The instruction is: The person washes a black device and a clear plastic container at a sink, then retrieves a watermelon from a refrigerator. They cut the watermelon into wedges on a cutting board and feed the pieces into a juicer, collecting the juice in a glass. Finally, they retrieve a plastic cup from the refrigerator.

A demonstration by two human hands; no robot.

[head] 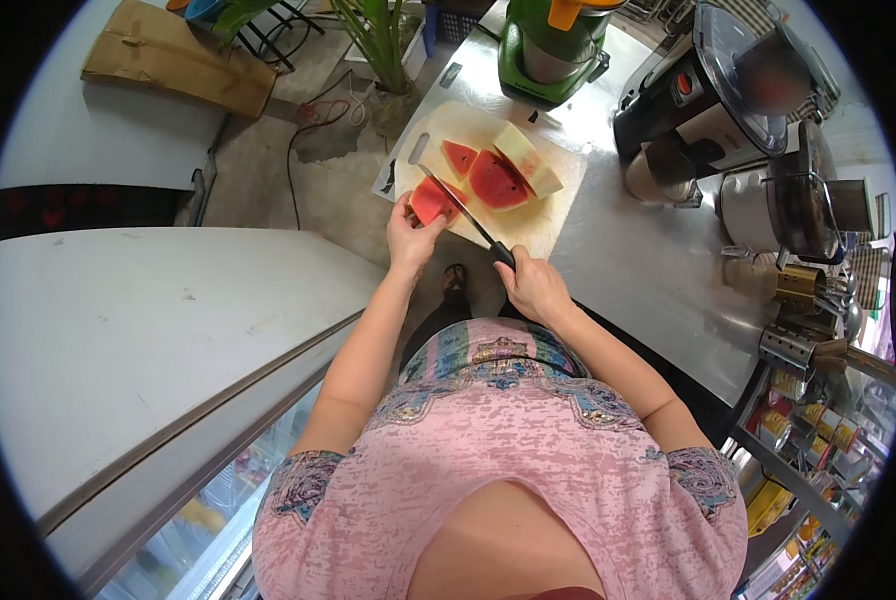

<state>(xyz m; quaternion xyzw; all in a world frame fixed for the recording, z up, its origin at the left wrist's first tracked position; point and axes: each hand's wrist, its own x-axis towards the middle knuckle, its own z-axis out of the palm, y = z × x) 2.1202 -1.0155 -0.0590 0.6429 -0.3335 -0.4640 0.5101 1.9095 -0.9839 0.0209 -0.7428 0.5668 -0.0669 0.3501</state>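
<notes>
My right hand (534, 285) grips the black handle of a kitchen knife (463, 210), whose blade points up and left over a piece of red watermelon (430, 204). That piece is in my left hand (412, 234), fingers and thumb around its near edge, at the left side of a worn white cutting board (549, 225). Two more red watermelon chunks, a small one (459, 157) and a larger one (497, 182), lie on the board. Against the larger one rests a pale length of watermelon rind (529, 160). Whether the blade touches the held piece I cannot tell.
Under the board is a stainless steel counter (643, 277). A green juicer (553, 60) stands beyond the board, and a black juicer (699, 97) and a grey-white appliance (770, 202) stand at the right. A white-topped display fridge (170, 315) is on my left.
</notes>
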